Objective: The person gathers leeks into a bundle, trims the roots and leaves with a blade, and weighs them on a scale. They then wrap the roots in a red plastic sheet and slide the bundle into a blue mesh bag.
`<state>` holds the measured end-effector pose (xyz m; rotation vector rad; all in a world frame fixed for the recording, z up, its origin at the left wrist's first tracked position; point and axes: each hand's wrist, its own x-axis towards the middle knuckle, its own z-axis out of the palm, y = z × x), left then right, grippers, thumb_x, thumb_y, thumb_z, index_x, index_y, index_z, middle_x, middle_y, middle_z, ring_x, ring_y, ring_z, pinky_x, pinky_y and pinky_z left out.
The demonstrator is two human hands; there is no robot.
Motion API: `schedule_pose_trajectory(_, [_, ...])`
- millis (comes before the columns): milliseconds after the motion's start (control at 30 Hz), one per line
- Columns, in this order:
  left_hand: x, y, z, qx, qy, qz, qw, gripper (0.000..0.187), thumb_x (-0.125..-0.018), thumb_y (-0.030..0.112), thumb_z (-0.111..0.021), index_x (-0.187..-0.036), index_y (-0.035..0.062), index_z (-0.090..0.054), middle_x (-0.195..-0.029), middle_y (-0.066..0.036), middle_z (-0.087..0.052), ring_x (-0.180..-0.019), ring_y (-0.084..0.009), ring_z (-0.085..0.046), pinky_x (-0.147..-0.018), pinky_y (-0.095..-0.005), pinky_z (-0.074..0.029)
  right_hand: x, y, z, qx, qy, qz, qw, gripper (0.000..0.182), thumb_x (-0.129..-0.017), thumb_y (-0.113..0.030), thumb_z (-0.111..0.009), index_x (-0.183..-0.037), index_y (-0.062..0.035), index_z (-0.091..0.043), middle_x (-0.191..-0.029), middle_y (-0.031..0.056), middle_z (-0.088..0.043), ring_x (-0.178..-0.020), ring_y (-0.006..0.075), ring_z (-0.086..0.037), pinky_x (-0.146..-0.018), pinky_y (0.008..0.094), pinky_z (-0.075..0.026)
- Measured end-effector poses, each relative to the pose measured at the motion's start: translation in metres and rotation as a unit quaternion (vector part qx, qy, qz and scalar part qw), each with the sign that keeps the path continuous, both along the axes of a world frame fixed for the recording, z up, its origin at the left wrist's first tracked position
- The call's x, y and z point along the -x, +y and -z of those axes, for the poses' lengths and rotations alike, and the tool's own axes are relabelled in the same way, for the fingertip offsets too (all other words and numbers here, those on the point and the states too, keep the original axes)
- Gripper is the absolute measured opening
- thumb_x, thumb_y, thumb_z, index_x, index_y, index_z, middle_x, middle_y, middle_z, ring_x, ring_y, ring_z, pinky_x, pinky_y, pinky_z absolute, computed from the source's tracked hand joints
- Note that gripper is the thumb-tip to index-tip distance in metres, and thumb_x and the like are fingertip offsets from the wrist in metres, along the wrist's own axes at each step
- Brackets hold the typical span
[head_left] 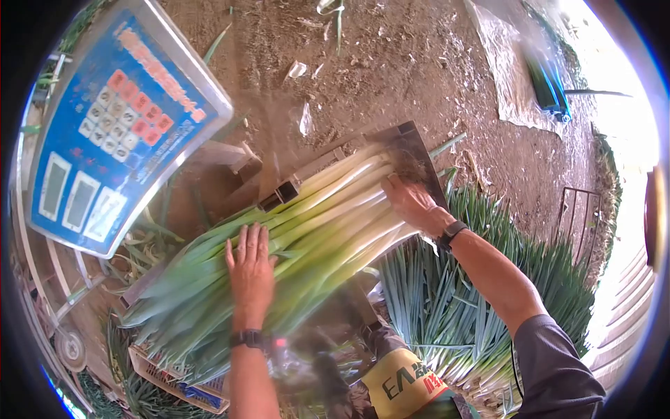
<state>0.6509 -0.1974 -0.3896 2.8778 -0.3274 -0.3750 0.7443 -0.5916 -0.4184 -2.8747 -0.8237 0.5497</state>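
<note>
Head: right hand (413,201) touches leeks (317,216) near rack's edge (421,155).

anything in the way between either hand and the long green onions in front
Nothing visible: the left hand lies right on the leaves of the green onions, and the right hand touches their white stalks.

One bundle of long green-and-white stalks (307,237) lies in a dark frame (424,162). On the bundle's leaves, one left hand (251,276), palm down. At its white ends, one right hand (417,204), fingers bent. Near its leaf tips, one blue keypad panel (115,133), one crate (160,380). Beside its white ends, I count one heap of leafy stalks (433,297).
</note>
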Motion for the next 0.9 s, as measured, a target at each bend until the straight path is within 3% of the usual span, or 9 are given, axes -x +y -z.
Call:
schedule_pose_trajectory(33, [0.001, -0.002, -0.002, -0.006, 0.008, -0.006, 1.000, 0.074, -0.087, 0.023, -0.075, -0.151, 0.0093, -0.042, -0.158, -0.009, -0.041, -0.150, -0.0289, -0.032, -0.122, -0.0564, -0.022, 0.000, -0.007, 0.011, -0.012, -0.002, -0.010, 1.000, 0.035, -0.085, 0.003, -0.057, -0.120, 0.0016, -0.052, -0.096, 0.0189, -0.059, -0.082, 0.0364, -0.068, -0.066, 0.0446, -0.058])
schedule_pose_trajectory(233, [0.012, -0.007, -0.019, 0.028, 0.017, -0.050, 0.998, 0.073, -0.085, 0.029, -0.078, -0.148, 0.0100, -0.046, -0.157, -0.009, -0.042, -0.150, -0.0281, -0.031, -0.123, -0.0582, -0.020, 0.001, 0.023, -0.044, -0.006, 0.086, 0.028, 0.996, 0.057, -0.088, -0.009, -0.063, -0.142, -0.0029, -0.046, -0.097, 0.0202, -0.062, -0.081, 0.0397, -0.067, -0.067, 0.0496, -0.055])
schedule_pose_trajectory(367, [0.035, -0.006, -0.040, 0.002, 0.011, -0.040, 0.999, 0.066, -0.088, 0.029, -0.075, -0.146, 0.0097, -0.050, -0.156, -0.010, -0.043, -0.149, -0.0279, -0.032, -0.121, -0.0606, -0.021, 0.013, 0.040, -0.061, -0.034, 0.131, 0.013, 0.991, 0.049, -0.088, -0.008, -0.063, -0.135, -0.0044, -0.050, -0.098, 0.0201, -0.061, -0.083, 0.0421, -0.065, -0.069, 0.0495, -0.054])
schedule_pose_trajectory(467, [0.054, 0.004, -0.069, -0.027, 0.026, -0.100, 0.994, 0.065, -0.088, 0.027, -0.075, -0.145, 0.0092, -0.050, -0.153, -0.010, -0.044, -0.148, -0.0280, -0.033, -0.119, -0.0608, -0.023, 0.029, 0.048, -0.075, -0.021, 0.146, 0.027, 0.989, 0.045, -0.087, -0.008, -0.064, -0.131, -0.0043, -0.051, -0.099, 0.0204, -0.061, -0.083, 0.0424, -0.064, -0.069, 0.0498, -0.054])
schedule_pose_trajectory(600, [0.104, 0.014, -0.099, -0.024, 0.031, -0.176, 0.984, 0.054, -0.087, 0.018, -0.073, -0.136, 0.0065, -0.054, -0.143, -0.012, -0.050, -0.136, -0.0307, -0.045, -0.112, -0.0591, -0.031, 0.052, 0.069, -0.130, -0.070, 0.123, 0.027, 0.990, 0.034, -0.087, -0.009, -0.066, -0.119, -0.0031, -0.056, -0.096, 0.0200, -0.062, -0.081, 0.0428, -0.064, -0.069, 0.0491, -0.054])
schedule_pose_trajectory(733, [0.184, -0.003, -0.133, 0.087, 0.024, -0.209, 0.974, 0.038, -0.091, 0.012, -0.065, -0.126, 0.0020, -0.058, -0.119, -0.016, -0.063, -0.108, -0.0352, -0.059, -0.097, -0.0521, -0.041, 0.084, 0.056, -0.148, -0.090, 0.113, 0.038, 0.989, 0.027, -0.086, -0.011, -0.067, -0.111, -0.0023, -0.060, -0.090, 0.0206, -0.064, -0.080, 0.0435, -0.064, -0.070, 0.0496, -0.053])
schedule_pose_trajectory(867, [0.265, -0.007, -0.180, 0.149, 0.232, -0.131, 0.952, 0.033, -0.096, 0.022, -0.061, -0.124, 0.0065, -0.061, -0.113, -0.016, -0.064, -0.102, -0.0341, -0.062, -0.088, -0.0410, -0.051, 0.145, 0.053, -0.176, -0.118, 0.114, 0.115, 0.980, 0.019, -0.085, -0.013, -0.067, -0.100, -0.0010, -0.064, -0.088, 0.0228, -0.066, -0.082, 0.0444, -0.065, -0.072, 0.0507, -0.052])
schedule_pose_trajectory(900, [0.296, -0.003, -0.180, 0.199, 0.265, -0.153, 0.931, 0.032, -0.096, 0.023, -0.061, -0.123, 0.0062, -0.062, -0.111, -0.016, -0.065, -0.098, -0.0337, -0.063, -0.084, -0.0401, -0.052, 0.165, 0.057, -0.192, -0.129, 0.122, 0.133, 0.975, 0.017, -0.085, -0.013, -0.066, -0.097, -0.0008, -0.065, -0.089, 0.0232, -0.066, -0.083, 0.0447, -0.065, -0.073, 0.0507, -0.053])
